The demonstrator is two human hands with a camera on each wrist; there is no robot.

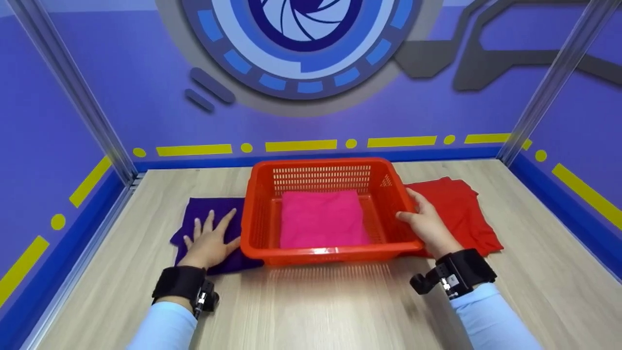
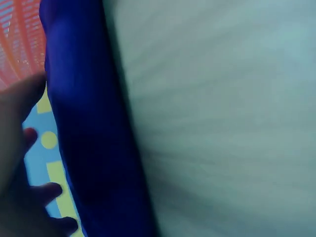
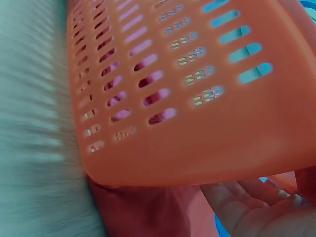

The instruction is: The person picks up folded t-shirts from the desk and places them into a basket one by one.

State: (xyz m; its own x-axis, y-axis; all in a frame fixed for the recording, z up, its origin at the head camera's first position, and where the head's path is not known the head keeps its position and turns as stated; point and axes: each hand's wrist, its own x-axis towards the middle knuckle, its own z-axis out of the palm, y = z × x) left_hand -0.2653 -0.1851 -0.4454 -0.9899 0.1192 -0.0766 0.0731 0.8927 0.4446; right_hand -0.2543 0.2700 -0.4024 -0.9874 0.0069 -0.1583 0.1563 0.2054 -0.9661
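In the head view an orange-red plastic basket [image 1: 320, 253] sits mid-table, and a folded pink cloth [image 1: 320, 218] lies inside it. My right hand [image 1: 430, 226] grips the basket's right rim, thumb over the edge; the right wrist view shows the slotted basket wall [image 3: 173, 153] beside that hand [image 3: 247, 207]. Left of the basket, my left hand [image 1: 210, 245] spreads its fingers over a folded purple cloth [image 1: 199, 206], and its thumb is near the basket wall. The left wrist view shows the cloth's side [image 2: 98, 123]. A red cloth [image 1: 459, 209] lies right of the basket, partly hidden by the right hand.
Everything lies on a light wooden table [image 1: 311, 311]. A purple-blue printed panel [image 1: 301, 129] stands behind it, with side panels joined by metal posts [image 1: 549, 82]. Both wrists wear black camera straps [image 1: 180, 283].
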